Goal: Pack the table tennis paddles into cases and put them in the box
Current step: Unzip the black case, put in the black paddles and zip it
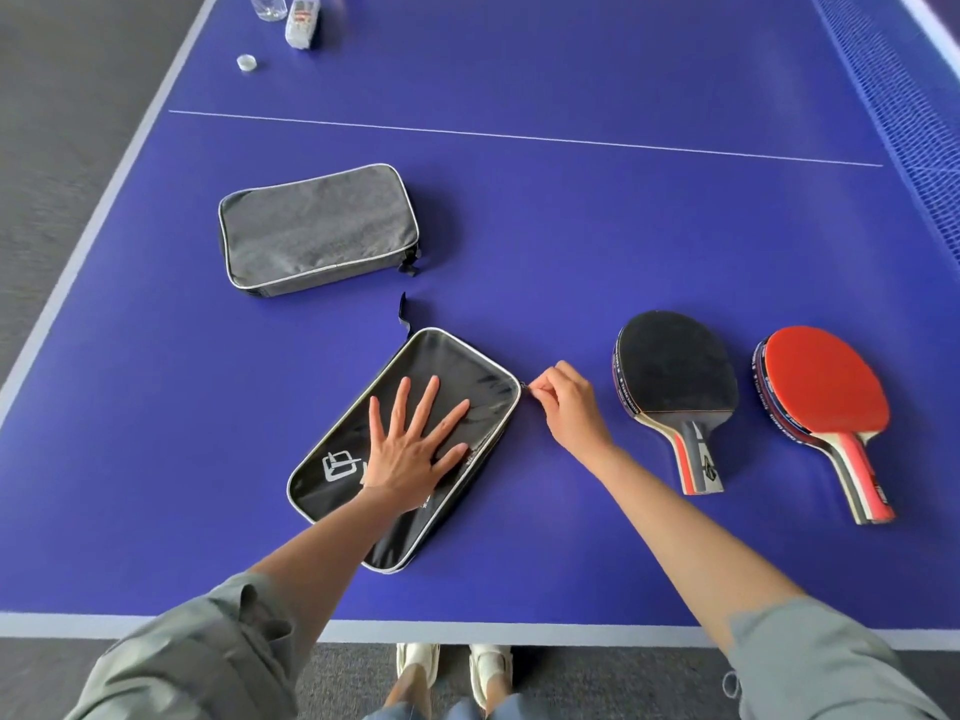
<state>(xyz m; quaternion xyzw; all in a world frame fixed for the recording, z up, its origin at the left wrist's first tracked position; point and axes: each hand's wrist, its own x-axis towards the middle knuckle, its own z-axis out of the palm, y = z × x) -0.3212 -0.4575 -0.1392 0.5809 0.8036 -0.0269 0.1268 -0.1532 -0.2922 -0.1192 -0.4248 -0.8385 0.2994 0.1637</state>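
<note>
A black paddle case (457,366) with white piping lies slanted on the blue table. My left hand (415,449) presses flat on it, fingers spread. My right hand (569,407) pinches the zipper pull (525,389) at the case's right corner. A grey case (317,228) lies closed further back on the left. To the right, two stacks of paddles rest flat: a black-faced paddle (675,376) and a red-faced paddle (823,387), handles pointing towards me. No box is in view.
The blue table tennis table (571,226) has its net (924,148) at the far right. A clear bottle (267,5), a small wrapped pack (303,23) and a bottle cap (247,62) sit at the far left corner. The table's near edge (467,631) runs above my shoes.
</note>
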